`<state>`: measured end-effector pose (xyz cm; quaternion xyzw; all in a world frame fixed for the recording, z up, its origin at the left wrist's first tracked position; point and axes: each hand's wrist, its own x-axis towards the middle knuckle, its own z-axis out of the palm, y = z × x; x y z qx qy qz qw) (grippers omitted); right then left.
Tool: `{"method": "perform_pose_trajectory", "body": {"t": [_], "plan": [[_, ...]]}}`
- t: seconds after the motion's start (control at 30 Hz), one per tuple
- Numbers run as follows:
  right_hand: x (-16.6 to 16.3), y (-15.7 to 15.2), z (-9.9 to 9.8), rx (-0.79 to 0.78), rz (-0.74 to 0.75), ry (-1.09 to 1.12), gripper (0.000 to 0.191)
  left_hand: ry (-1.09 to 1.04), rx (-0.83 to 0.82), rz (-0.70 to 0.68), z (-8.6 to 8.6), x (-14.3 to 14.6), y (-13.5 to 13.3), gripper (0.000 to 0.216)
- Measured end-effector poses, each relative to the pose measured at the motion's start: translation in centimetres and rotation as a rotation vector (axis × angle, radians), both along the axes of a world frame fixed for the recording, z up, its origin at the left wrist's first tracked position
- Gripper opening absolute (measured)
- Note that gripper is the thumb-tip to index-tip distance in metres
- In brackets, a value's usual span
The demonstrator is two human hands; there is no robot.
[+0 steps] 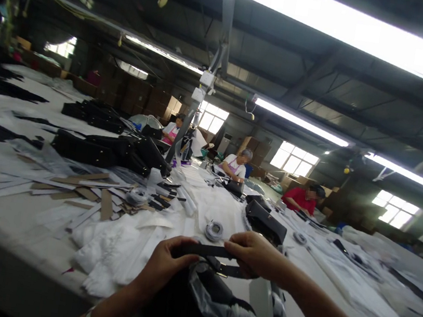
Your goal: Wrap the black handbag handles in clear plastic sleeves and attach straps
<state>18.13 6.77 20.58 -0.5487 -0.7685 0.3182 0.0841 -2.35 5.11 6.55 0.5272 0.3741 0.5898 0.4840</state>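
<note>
Both my hands hold a black strap (208,251) stretched between them above a black handbag (171,300). My left hand (169,263) pinches the strap's left part between thumb and fingers. Closed round its right part is my right hand (251,251), where a second strap length with a small gold-coloured buckle hangs just below. Clear plastic wrapping (225,312) lies bunched over the bag's right side. The bag's lower part runs out of the bottom of the view, and a gold-coloured fitting shows on its front.
Crumpled white material (111,252) and card strips (89,188) cover the table to the left, with black bags (90,149) behind. Grey coiled rolls (214,230) and another black handbag (265,221) lie ahead. Several people work farther back, one in a red top (296,197).
</note>
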Motion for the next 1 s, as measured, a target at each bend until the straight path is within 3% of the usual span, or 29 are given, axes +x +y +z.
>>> {"method": "perform_pose_trajectory", "body": {"t": [0.1,0.53,0.77,1.0], "plan": [[1.0,0.6,-0.4,0.054,-0.044,-0.022,0.036,-0.014,-0.023,0.016,-0.3,-0.1,0.0,0.034],[0.5,-0.4,3.5,0.146,0.075,-0.301,0.028,0.084,0.109,0.009,0.1,0.0,-0.4,0.027],[-1.7,-0.3,2.1,0.190,0.233,-0.375,0.032,0.101,0.153,-0.001,-0.1,0.3,-0.7,0.022],[-2.5,-0.1,1.2,0.241,0.200,-0.391,0.032,0.075,0.056,0.028,0.0,0.1,-0.9,0.030]]}}
